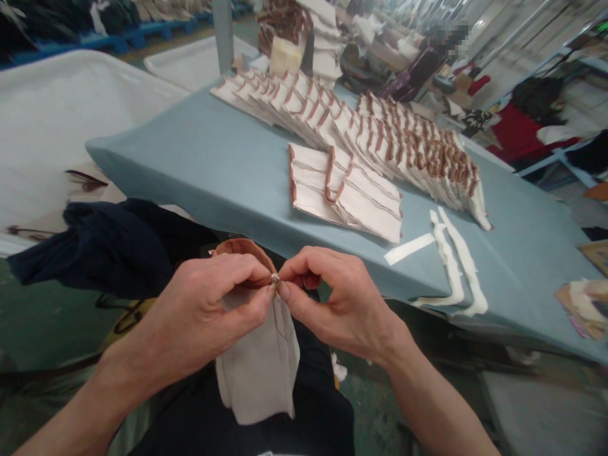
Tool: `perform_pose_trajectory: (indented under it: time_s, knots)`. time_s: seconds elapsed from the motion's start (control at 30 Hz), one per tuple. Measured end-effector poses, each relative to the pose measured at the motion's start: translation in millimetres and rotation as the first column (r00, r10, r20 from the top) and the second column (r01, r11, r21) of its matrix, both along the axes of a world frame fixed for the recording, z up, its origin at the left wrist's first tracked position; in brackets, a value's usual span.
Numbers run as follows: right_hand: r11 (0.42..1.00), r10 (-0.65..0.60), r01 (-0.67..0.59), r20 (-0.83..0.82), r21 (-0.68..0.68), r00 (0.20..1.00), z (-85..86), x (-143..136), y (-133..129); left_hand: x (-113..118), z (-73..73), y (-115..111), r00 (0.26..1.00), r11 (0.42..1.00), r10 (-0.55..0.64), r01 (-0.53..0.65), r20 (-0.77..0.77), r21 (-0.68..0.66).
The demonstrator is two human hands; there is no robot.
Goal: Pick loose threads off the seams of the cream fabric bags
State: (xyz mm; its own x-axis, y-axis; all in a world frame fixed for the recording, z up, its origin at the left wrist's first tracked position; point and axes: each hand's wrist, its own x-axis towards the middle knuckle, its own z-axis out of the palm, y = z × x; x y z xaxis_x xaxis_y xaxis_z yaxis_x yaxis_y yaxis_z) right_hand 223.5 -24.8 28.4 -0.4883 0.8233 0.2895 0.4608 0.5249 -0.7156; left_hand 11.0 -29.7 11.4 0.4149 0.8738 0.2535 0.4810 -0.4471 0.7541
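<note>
A cream fabric piece [256, 373] with a brown band at its top hangs down over my lap. Both hands pinch it at one small spot on its upper edge, where a tiny pale bit shows between the fingertips. My left hand [218, 304] holds the edge from the left, thumb and forefinger pressed together. From the right, my right hand [337, 297] pinches the same spot, its fingertips nearly touching those of the left. The tiny bit between them is too small to name.
Beyond my hands, a blue-covered table [190, 152] bears overlapping cream pieces with brown edges [346, 190], long rows of similar pieces [380, 139] and white strips [456, 253]. White bins [85, 120] stand at the left. Dark blue cloth [104, 247] lies near my left forearm.
</note>
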Motion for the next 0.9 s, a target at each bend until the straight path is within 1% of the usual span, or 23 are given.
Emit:
perform_pose_trajectory:
  time_s: [0.23, 0.3, 0.37, 0.43, 0.5, 0.53, 0.57, 0.63, 0.7, 0.77, 0.9]
  knots:
    - [1.0, 0.021, -0.021, 0.007, 0.004, 1.0, 5.2, 2, 1, 4, 3.3, 1, 1.0, 0.999, 0.004, -0.003, -0.01, 0.046]
    - [1.0, 0.022, -0.021, 0.014, -0.018, 1.0, 6.6, 3, 2, 6, 4.8, 1, 1.0, 0.998, 0.002, -0.002, -0.002, 0.067]
    - [0.993, 0.018, -0.017, 0.01, -0.117, 1.0, 8.0, 4, 4, 7, 6.4, 1, 1.0, 0.997, 0.002, -0.002, -0.001, 0.077]
    - [0.959, 0.019, -0.024, -0.019, -0.282, 1.0, 8.7, 4, 7, 8, 7.8, 1, 1.0, 0.997, 0.001, -0.001, 0.002, 0.071]
    - [0.898, 0.009, -0.042, -0.077, -0.438, 0.997, 8.1, 3, 10, 9, 8.2, 1, 1.0, 0.999, -0.001, 0.0, 0.009, 0.045]
    - [0.869, -0.004, -0.049, -0.107, -0.492, 0.994, 7.2, 2, 11, 9, 7.8, 1, 1.0, 1.0, 0.002, -0.003, 0.013, 0.025]
    - [0.847, -0.023, -0.05, -0.13, -0.53, 0.991, 5.8, 0, 12, 9, 7.2, 1, 1.0, 1.0, 0.003, -0.003, 0.019, -0.002]
    - [0.82, -0.062, -0.041, -0.16, -0.571, 0.985, 2.2, -3, 12, 9, 4.9, 3, 0.999, 0.997, -0.003, 0.007, 0.041, -0.078]
    - [0.809, -0.093, -0.03, -0.178, -0.587, 0.98, -2.0, -5, 11, 9, 2.1, 5, 0.997, 0.987, -0.014, 0.026, 0.077, -0.158]
    - [0.807, -0.118, -0.027, -0.206, -0.59, 0.971, -5.5, -6, 9, 9, -0.3, 8, 0.993, 0.978, -0.016, 0.039, 0.113, -0.206]
    - [0.822, -0.118, -0.035, -0.231, -0.568, 0.966, -5.3, -3, 7, 9, -2.4, 9, 0.99, 0.975, -0.002, 0.033, 0.14, -0.221]
